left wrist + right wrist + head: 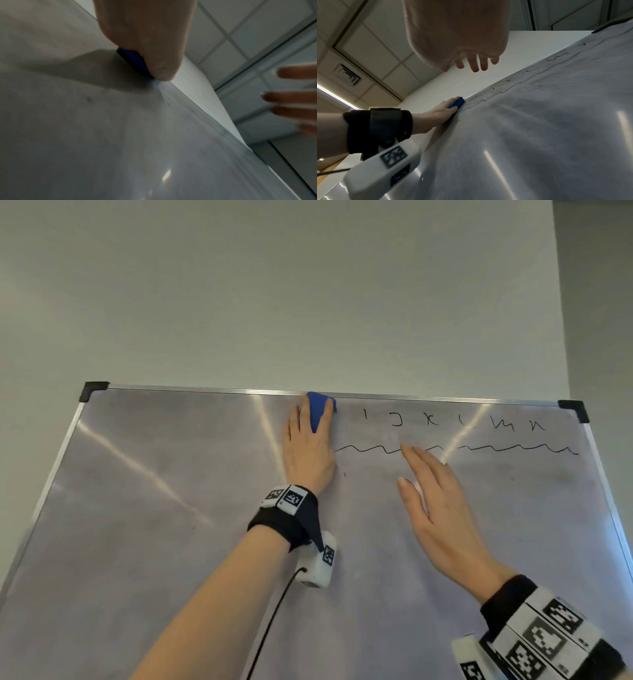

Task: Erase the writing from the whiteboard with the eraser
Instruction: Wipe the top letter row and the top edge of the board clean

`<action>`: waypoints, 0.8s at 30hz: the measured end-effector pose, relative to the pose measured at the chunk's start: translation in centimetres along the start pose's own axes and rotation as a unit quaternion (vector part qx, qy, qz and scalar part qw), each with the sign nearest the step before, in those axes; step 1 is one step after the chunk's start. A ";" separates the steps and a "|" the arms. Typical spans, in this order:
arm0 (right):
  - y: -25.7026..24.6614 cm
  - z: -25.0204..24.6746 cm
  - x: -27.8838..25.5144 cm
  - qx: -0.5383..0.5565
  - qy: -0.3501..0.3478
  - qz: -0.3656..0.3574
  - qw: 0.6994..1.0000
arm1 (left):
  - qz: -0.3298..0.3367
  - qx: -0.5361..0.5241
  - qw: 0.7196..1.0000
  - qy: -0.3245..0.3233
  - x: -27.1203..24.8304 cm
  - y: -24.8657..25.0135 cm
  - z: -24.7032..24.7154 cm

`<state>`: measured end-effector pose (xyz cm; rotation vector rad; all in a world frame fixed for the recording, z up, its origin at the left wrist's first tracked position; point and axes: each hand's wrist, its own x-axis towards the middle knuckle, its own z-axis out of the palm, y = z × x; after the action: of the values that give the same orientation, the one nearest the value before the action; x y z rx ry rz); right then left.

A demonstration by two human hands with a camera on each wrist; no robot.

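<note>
A wall-mounted whiteboard (171, 508) fills the lower head view. My left hand (310, 446) grips a blue eraser (317, 409) between thumb and fingers and holds it flat against the board just under the top frame, near the middle. The eraser (456, 103) and left hand (436, 115) also show in the right wrist view; the left wrist view shows the eraser (135, 62) under my thumb. To its right remain black letter marks (431, 419) and a wavy line (479, 448). My right hand (435, 501) hovers in front of the board with straight fingers, holding nothing.
The board's left half looks wiped, with faint grey smears and light streaks. Black corner caps (94, 390) and an aluminium frame (205, 389) edge it. Bare pale wall (308, 285) rises above. A black cable (270, 621) hangs from my left wrist camera.
</note>
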<state>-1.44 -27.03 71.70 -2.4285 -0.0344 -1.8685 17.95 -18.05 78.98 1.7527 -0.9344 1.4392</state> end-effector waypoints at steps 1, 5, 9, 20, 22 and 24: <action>0.6 0.0 -0.1 -0.003 -0.003 0.003 1.000 | 0.031 -0.003 1.000 -0.002 -1.0 1.1 0.7; 2.6 0.4 -0.4 -0.015 -0.034 0.025 0.999 | 0.149 -0.012 0.988 -0.024 -5.6 3.1 2.0; 3.9 -0.2 -0.4 -0.026 -0.036 0.021 0.999 | 0.236 0.039 0.969 -0.064 -3.6 0.0 0.6; 5.1 0.2 -1.7 -0.026 -0.040 0.043 0.998 | 0.105 0.015 0.994 -0.022 -2.6 3.0 2.2; 5.0 0.8 -1.3 -0.037 -0.043 0.045 0.997 | 0.186 0.020 0.981 -0.042 -3.9 2.1 1.6; 4.7 1.0 -0.8 -0.045 -0.043 0.040 0.997 | 0.261 0.039 0.963 -0.056 -4.1 0.0 0.7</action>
<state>-0.36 -31.62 70.44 -2.5267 0.1424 -1.7687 17.73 -18.18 74.84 1.7342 -1.5014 1.7269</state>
